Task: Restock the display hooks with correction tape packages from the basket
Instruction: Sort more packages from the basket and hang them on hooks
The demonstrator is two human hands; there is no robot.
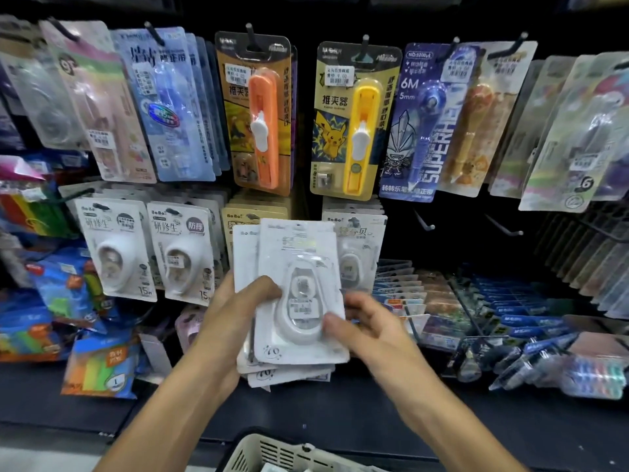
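A stack of white correction tape packages is held in front of the lower row of hooks. My left hand grips the stack from the left, thumb across the front. My right hand pinches the right edge of the front package, thumb on its blister. Behind the stack hang rows of white correction tape packs and a beige-headed row. Two bare hooks stick out to the right of them. The beige slotted basket sits at the bottom edge; its contents are barely visible.
The upper hooks carry an orange clip pusher, a yellow Pikachu one and blue correction pens. Pen trays fill the lower right shelf, sticky notes the lower left. A dark shelf ledge runs below.
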